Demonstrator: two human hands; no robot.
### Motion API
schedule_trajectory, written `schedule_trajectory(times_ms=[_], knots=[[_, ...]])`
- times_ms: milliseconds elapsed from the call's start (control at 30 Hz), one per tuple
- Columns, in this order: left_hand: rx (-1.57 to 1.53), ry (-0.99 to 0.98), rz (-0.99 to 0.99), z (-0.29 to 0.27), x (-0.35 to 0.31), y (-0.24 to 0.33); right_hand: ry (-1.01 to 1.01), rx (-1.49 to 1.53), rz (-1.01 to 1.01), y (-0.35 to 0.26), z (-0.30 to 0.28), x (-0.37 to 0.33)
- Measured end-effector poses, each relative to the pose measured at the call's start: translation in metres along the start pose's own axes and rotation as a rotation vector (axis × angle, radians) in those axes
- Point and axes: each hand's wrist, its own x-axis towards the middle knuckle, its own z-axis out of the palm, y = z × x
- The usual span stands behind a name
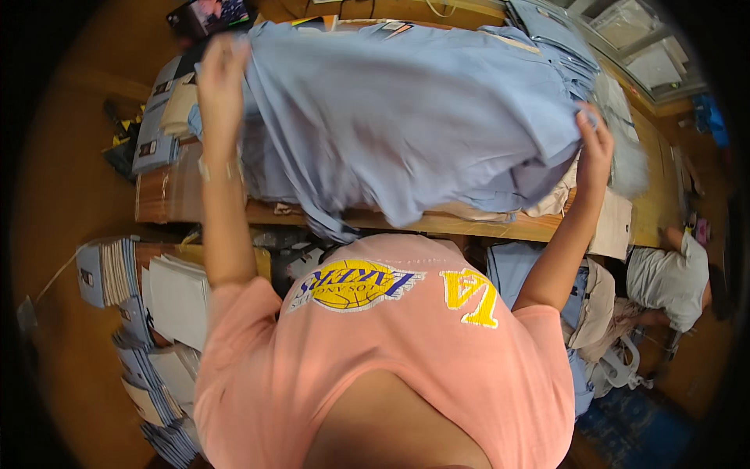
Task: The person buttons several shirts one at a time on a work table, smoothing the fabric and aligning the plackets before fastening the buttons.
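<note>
A light blue garment (406, 125) is stretched out over the table, its middle blurred by motion and its lower edge hanging loosely toward me. My left hand (223, 70), a little blurred, grips it by its far left corner with the fingers closed. At the right end, my right hand (595, 144) pinches the cloth between thumb and fingers. The cut of the garment cannot be made out while it is spread like this. Beneath it, beige cloth (556, 197) shows near the table's front edge.
Folded blue garments (156, 148) lie at the table's left end, and another pile (555, 39) stands at the far right. White sheets (176, 297) and stacked folded clothes (109, 270) are low on the left. A person in a pale shirt (668, 277) is at the right, near the wooden table (469, 224).
</note>
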Motion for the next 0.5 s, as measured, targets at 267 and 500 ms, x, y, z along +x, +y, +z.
schedule_trajectory(times_ms=[267,500], knots=[[0.271,-0.014,0.064,-0.009,-0.033,0.010,0.118,-0.198,-0.181,0.009,0.026,-0.006],[0.129,-0.630,-0.877,-0.004,-0.209,-0.048,-0.351,-0.618,0.172,0.003,0.047,-0.073]])
